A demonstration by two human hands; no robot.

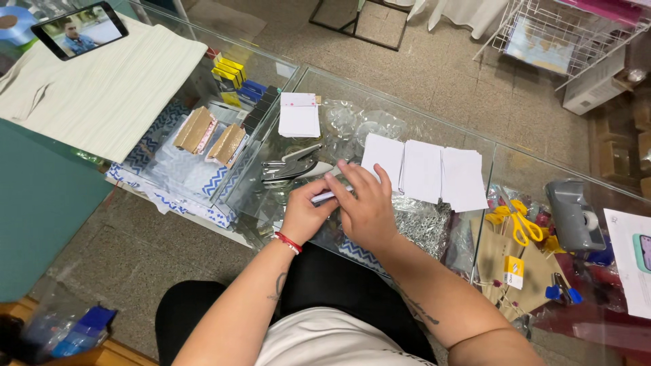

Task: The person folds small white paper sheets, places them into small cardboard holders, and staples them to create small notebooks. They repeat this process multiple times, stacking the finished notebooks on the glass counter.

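My left hand [304,215] and my right hand [366,207] meet over the glass counter top [339,88]. Between their fingers they hold a thin stack of small white cards [324,197], seen edge-on. My left wrist wears a red band. A metal hole punch [288,167] lies on the glass just beyond my left hand. Three stacks of white cards [424,171] lie in a row to the right of my right hand. Another white card stack [299,115] sits farther back.
A phone [80,30] rests on a striped cloth [102,88] at the left. Yellow scissors [519,220], a grey tape dispenser [573,215] and a paper sheet with a second phone [634,261] lie at the right. Goods fill the case under the glass.
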